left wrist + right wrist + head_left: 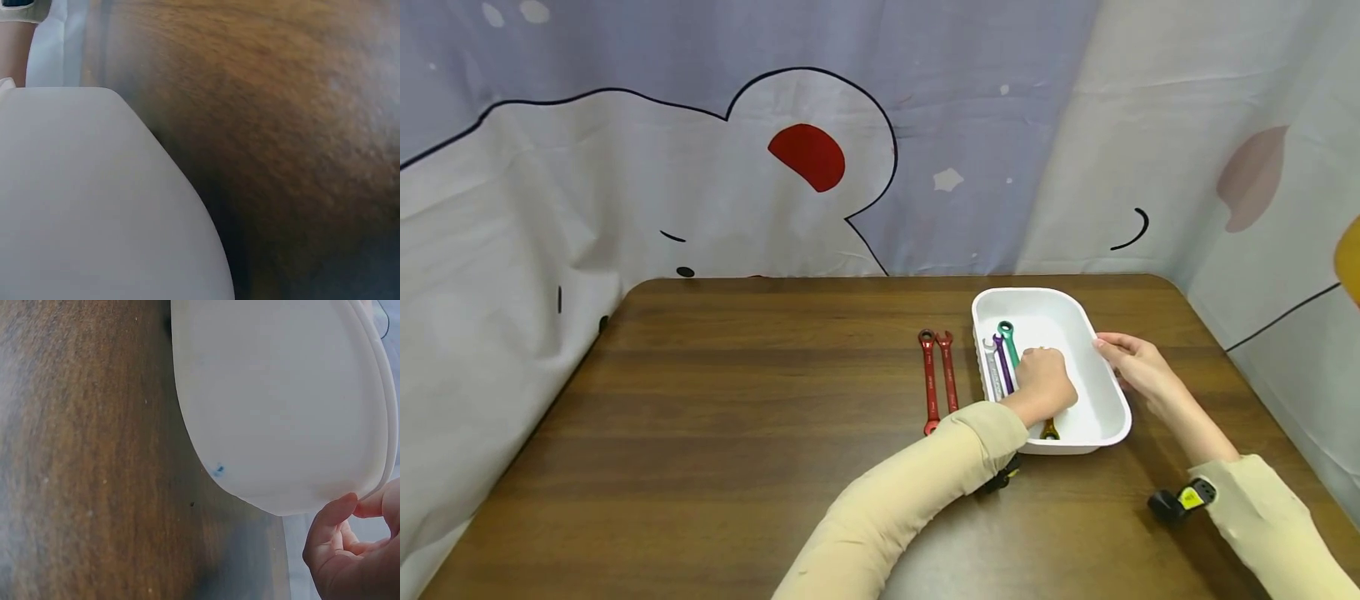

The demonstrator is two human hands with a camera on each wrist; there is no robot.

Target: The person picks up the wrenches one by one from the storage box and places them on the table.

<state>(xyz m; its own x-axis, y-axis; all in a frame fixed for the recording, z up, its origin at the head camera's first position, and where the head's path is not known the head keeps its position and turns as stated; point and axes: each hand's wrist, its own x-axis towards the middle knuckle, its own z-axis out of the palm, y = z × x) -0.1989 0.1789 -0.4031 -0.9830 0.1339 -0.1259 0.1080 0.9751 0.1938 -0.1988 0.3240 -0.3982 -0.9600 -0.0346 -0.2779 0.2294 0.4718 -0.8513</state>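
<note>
A white plastic bin [1101,400] stands on the right half of the table. My left hand [1043,383] reaches inside it, fingers curled down around a gold wrench [1050,431] whose ring end shows below the hand; the rest is hidden. Left of that hand, in the bin, lie a silver wrench [994,371], a purple wrench [1003,362] and a green wrench [1008,337], partly covered by the hand. My right hand [1138,371] pinches the bin's right rim between thumb and fingers, which the right wrist view also shows. The bin's outer wall [94,187] fills much of the left wrist view.
Two red wrenches, a left one [929,375] and a right one [948,371], lie side by side just left of the bin. The wooden table [700,433] reaches back to a printed curtain [700,183]. My left sleeve [910,492] crosses in front of the bin.
</note>
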